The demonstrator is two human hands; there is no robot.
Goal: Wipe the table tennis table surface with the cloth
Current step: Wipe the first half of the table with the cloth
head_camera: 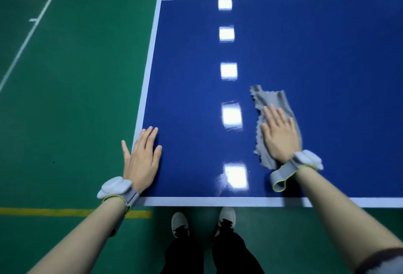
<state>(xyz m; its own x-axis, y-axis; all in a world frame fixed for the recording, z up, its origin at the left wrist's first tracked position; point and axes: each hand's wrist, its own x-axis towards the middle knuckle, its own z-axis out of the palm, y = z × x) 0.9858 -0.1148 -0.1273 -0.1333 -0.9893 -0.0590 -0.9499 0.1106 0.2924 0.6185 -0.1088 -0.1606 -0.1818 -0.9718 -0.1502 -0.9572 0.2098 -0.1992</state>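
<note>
The blue table tennis table with white edge lines fills the upper right of the head view. A grey cloth lies spread on it near the front edge, right of centre. My right hand presses flat on the cloth, fingers extended and slightly apart, covering its lower part. My left hand rests flat on the table's near left corner, fingers together, with the thumb hanging over the side edge. It holds nothing. Both wrists carry grey bands with white pods.
Green sports floor with white and yellow lines lies left of and below the table. My two feet in white shoes stand just under the front edge. Ceiling lights reflect as bright squares down the table's middle.
</note>
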